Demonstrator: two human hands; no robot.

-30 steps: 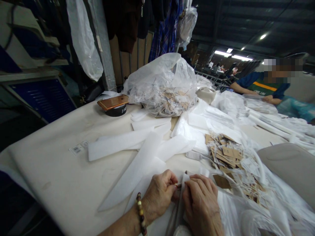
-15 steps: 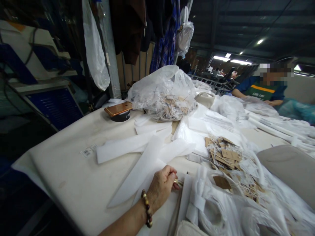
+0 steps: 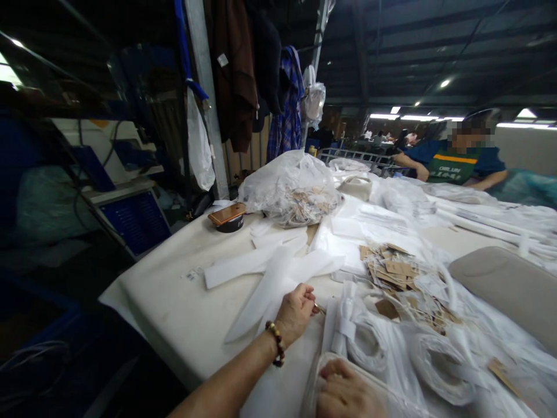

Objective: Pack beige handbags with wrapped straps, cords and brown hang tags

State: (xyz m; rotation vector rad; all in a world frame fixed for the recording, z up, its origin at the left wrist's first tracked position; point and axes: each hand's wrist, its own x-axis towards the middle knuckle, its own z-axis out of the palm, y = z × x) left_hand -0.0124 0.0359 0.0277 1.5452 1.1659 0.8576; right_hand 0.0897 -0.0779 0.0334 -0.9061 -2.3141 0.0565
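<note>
My left hand [image 3: 298, 313], with a beaded bracelet at the wrist, is closed in a pinch on a small gold-coloured metal piece [image 3: 317, 308]. That piece sits at the far end of a beige bag [image 3: 333, 355], seen edge-on and partly hidden. Over the bag's near part is my right hand [image 3: 346, 392], its fingers bent and blurred; whether it grips anything is hidden. Right beside the bag lie coiled white straps in clear plastic [image 3: 369, 342]. White foam strips [image 3: 261, 290] lie beyond my left hand.
Brown cardboard tags [image 3: 391, 270] with strings lie in a pile. A large plastic bag [image 3: 282, 180] holds more tags. A phone [image 3: 227, 214] rests on a black roll [image 3: 230, 224]. A grey-beige bag [image 3: 500, 290] lies at right. A co-worker [image 3: 461, 154] is across the table.
My right hand has come into view at the bottom, over the beige bag. The left hand keeps its pinch. The view has shifted, and the co-worker's arms have moved.
</note>
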